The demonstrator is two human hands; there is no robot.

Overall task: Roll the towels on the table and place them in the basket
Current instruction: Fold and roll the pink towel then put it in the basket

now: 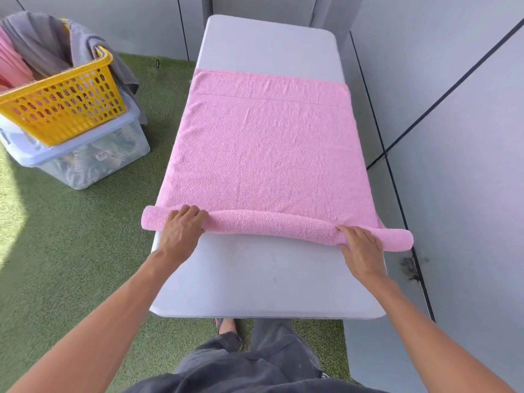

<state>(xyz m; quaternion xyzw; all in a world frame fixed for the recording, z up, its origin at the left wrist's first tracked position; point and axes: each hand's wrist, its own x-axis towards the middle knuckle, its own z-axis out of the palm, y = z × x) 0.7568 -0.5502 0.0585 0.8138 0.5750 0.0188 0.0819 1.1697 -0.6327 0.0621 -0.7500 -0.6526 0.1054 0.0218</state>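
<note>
Fingers (190, 213) of both hands curl over the pink towel (261, 143), gripping its rolled near edge on the tabletop (263, 279), spaced apart to keep the roll even; yellow basket (56, 106) waits left.

A plain pink towel (263, 148) is lying over a pale grey-white table (269, 43). A bright yellow basket (65, 106), patterned with rows of small holes, is holding grey cloth (42, 41) and pink cloth (14, 66) and sitting on a clear tub with a pale blue lid (85, 154). Green turf (71, 236) is covering the floor.
</note>
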